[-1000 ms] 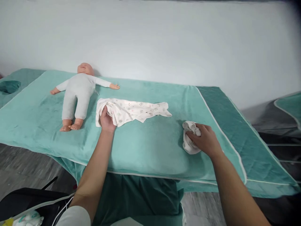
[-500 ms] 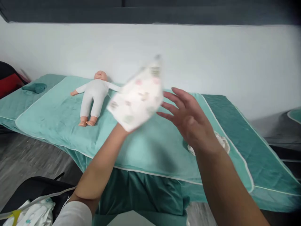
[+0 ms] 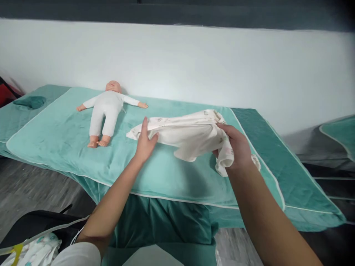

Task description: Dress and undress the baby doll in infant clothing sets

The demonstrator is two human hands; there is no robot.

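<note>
A white baby garment (image 3: pixel 191 129) with small coloured prints is stretched sideways in the air above the bed. My right hand (image 3: pixel 238 146) is closed on its bunched right end, where a rolled edge hangs down. At the left end, my left hand (image 3: pixel 145 144) holds the cloth, its index finger and thumb in front and apart; the other fingers are hidden. A baby doll (image 3: pixel 107 107) in a white bodysuit lies face up on the bed at the left, arms spread. Another pale cloth (image 3: pixel 255 162) shows partly behind my right wrist.
A light green mat (image 3: pixel 63 140) with white piping covers the bed (image 3: pixel 294 181). A white wall (image 3: pixel 177 62) rises behind it. Lower left, printed white cloth (image 3: pixel 41 249) lies on a black chair (image 3: pixel 36 221), with a pale tube (image 3: pixel 55 229) crossing above.
The garment has come down and right and been drawn out sideways. My right hand, open before, has taken hold of its right end. The view has shifted slightly.
</note>
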